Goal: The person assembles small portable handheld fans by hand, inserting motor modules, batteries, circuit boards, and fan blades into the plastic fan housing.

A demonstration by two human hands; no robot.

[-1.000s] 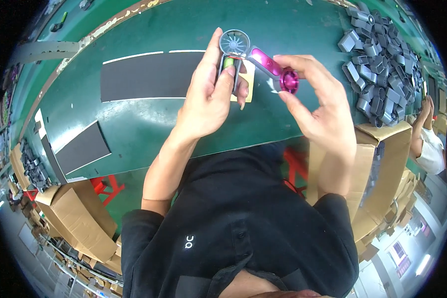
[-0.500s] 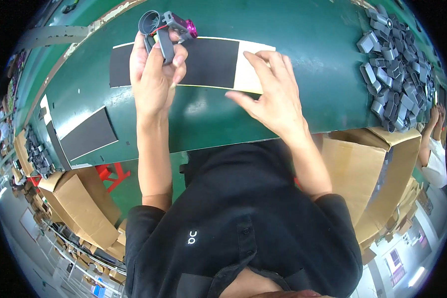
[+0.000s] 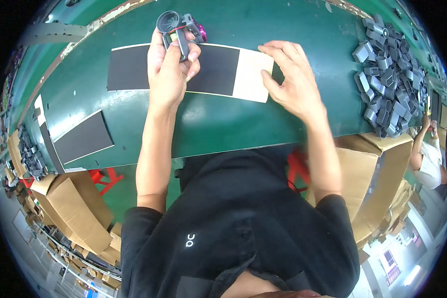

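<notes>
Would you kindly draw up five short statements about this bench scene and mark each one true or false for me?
1. The left hand holds a grey plastic device with a round, ring-shaped end. True.
2. A heap of small grey plastic housings lies toward the right of the green tabletop. True.
3. The right hand is buried in that heap. False: it is at the cream-coloured right end of a long, flat black strip.
4. A smaller flat black sheet lies to the left of the long strip. True.
5. The open brown cardboard box on the right stands on the tabletop. False: it is off the tabletop, at its near edge.
</notes>
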